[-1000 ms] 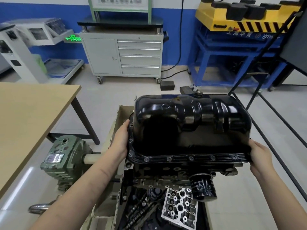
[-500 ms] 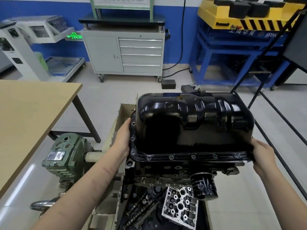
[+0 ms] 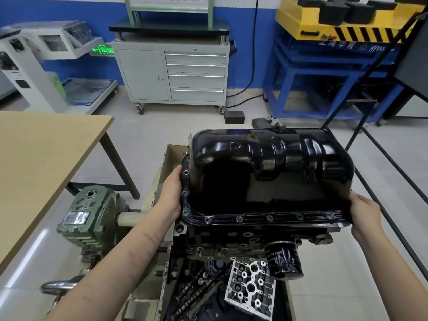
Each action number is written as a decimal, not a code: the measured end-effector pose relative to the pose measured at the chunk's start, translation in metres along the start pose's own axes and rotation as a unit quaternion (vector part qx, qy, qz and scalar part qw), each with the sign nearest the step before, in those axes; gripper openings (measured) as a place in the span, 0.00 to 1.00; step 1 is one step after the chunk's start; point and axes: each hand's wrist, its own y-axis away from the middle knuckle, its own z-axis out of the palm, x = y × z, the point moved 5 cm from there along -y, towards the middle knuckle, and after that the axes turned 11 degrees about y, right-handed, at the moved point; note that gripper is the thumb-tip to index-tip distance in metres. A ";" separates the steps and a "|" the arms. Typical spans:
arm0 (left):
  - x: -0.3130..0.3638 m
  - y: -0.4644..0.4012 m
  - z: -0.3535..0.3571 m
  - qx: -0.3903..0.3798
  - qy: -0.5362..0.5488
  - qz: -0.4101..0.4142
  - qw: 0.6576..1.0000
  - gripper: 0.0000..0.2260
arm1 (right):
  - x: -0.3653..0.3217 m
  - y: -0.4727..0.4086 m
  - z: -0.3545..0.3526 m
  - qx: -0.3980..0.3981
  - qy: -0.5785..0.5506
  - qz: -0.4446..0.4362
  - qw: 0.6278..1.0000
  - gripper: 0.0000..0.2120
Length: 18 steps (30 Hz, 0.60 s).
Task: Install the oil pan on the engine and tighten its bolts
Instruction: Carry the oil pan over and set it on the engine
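Over the past second the oil pan (image 3: pixel 266 172) has tipped slightly, its 3 o'clock end now lower toward the engine block (image 3: pixel 231 242), with the right hand (image 3: pixel 364 214) dropping alongside; the left hand (image 3: pixel 170 193) barely shifted.

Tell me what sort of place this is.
Probably an automotive training workshop: a grey wheeled tool cabinet with drawers against a blue wall, a partly stripped engine on a stand, and a blue steel frame carrying yellow hazard-striped equipment.

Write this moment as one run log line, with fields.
step: seating oil pan on engine | left hand: grips pan's left edge | right hand: grips right edge | bolts: none tightened yet
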 end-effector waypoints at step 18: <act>0.002 0.002 0.001 -0.003 -0.006 0.000 1.000 0.13 | 0.002 0.007 -0.003 -0.016 -0.001 -0.008 1.000 0.05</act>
